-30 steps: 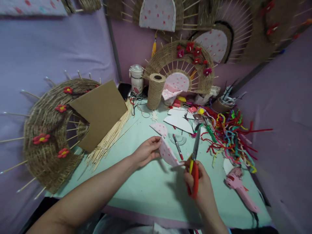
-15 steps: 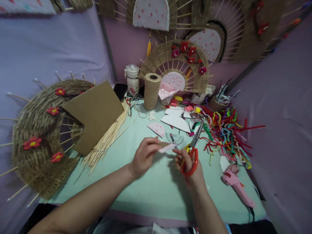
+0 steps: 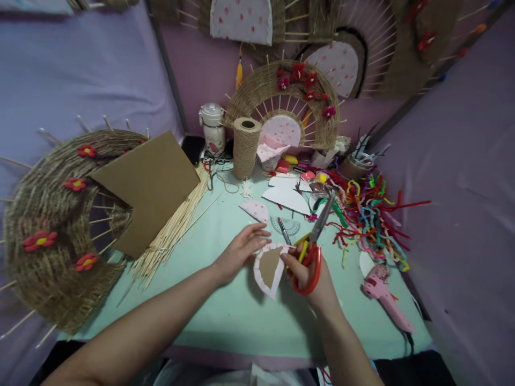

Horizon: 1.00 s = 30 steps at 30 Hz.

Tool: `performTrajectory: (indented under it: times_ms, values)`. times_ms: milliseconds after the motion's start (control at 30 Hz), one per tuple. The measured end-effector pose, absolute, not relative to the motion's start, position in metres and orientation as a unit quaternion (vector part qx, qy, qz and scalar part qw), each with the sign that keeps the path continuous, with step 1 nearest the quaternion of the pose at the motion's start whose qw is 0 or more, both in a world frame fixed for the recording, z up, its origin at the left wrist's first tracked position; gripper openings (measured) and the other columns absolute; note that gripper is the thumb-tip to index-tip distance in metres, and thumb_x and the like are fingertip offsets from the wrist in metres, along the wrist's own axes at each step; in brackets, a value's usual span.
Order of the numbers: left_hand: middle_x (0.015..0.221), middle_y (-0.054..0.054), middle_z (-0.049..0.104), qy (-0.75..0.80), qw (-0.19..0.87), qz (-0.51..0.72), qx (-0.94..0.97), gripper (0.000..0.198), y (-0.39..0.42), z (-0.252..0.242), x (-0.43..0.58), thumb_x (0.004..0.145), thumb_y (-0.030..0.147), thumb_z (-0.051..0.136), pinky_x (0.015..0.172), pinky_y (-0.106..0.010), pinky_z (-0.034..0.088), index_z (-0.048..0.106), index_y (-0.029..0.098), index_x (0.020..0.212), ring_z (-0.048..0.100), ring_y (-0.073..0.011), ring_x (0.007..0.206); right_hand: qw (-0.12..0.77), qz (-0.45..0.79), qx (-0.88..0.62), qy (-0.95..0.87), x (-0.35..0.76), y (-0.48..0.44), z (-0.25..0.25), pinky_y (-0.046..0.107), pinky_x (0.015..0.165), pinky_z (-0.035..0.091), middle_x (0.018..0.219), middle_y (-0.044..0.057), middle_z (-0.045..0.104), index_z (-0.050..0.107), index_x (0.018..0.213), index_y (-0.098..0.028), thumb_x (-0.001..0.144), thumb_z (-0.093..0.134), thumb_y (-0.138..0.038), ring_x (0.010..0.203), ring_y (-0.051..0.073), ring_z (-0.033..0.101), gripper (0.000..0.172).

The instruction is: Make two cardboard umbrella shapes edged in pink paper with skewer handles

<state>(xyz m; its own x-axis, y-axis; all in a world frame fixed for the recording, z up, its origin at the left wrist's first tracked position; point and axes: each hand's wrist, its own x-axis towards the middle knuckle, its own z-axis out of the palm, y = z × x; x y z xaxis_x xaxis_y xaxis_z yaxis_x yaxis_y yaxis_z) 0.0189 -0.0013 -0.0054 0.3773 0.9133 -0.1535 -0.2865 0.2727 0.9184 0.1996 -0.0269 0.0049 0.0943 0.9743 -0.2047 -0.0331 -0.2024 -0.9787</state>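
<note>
A small cardboard half-circle (image 3: pixel 270 266) with white fabric folded over its rim is turned with its brown side toward me. My right hand (image 3: pixel 308 276) pinches its right edge between thumb and finger. The same hand keeps the red-and-yellow-handled scissors (image 3: pixel 317 230) in its grip, their blades pointing up and away. My left hand (image 3: pixel 241 252) is open, its fingers stretched out at the half-circle's upper left edge; whether they touch it I cannot tell. Beyond lie a spotted fabric half-circle (image 3: pixel 255 210), a clear protractor (image 3: pixel 290 226) and a pen (image 3: pixel 284 231).
On the right are a pink glue gun (image 3: pixel 388 300) and a heap of coloured pipe cleaners (image 3: pixel 374 214). A twine cone (image 3: pixel 245 149) and a lidded jar (image 3: pixel 212 128) stand behind. Thin sticks (image 3: pixel 173 225), brown cardboard (image 3: pixel 151 187) and a woven fan (image 3: pixel 44 214) fill the left.
The half-circle has turned from nearly edge-on to show its brown back. My left hand has let go and its fingers have spread; my right hand now pinches the piece. The view has shifted slightly.
</note>
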Motion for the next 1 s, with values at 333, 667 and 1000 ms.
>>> performTrajectory:
  times_ms: [333,667,1000]
  values:
    - [0.104,-0.015,0.071,0.277,0.869,0.343,0.225,0.039,0.011,-0.011,0.014,0.072,0.011,0.073,0.083,-0.036,0.052,0.063,0.013,0.110,0.069,-0.0264,0.094,0.412,0.367,-0.648,-0.525,0.216,-0.036,0.008,0.026,0.052,0.043,0.073,-0.001,0.057,0.049,0.091,-0.022,0.071,0.068,-0.038,0.057,0.014,0.051,0.032]
    - [0.106,-0.010,0.069,0.187,0.910,0.319,0.190,0.049,0.014,-0.003,0.006,0.076,0.006,0.065,0.081,-0.044,0.056,0.058,0.020,0.123,0.069,-0.0283,0.095,0.196,0.164,-0.613,-0.748,0.267,-0.055,0.011,0.032,0.069,0.047,0.095,0.006,0.053,0.049,0.101,-0.022,0.073,0.064,-0.038,0.085,0.023,0.055,0.035]
    - [0.111,-0.013,0.068,0.158,0.927,0.269,0.207,0.046,0.013,-0.003,0.007,0.076,0.007,0.064,0.071,-0.039,0.059,0.059,0.016,0.121,0.069,-0.0300,0.094,0.153,0.087,-0.598,-0.782,0.267,-0.055,0.017,0.030,0.067,0.048,0.102,0.008,0.056,0.049,0.107,-0.022,0.078,0.063,-0.042,0.089,0.023,0.060,0.039]
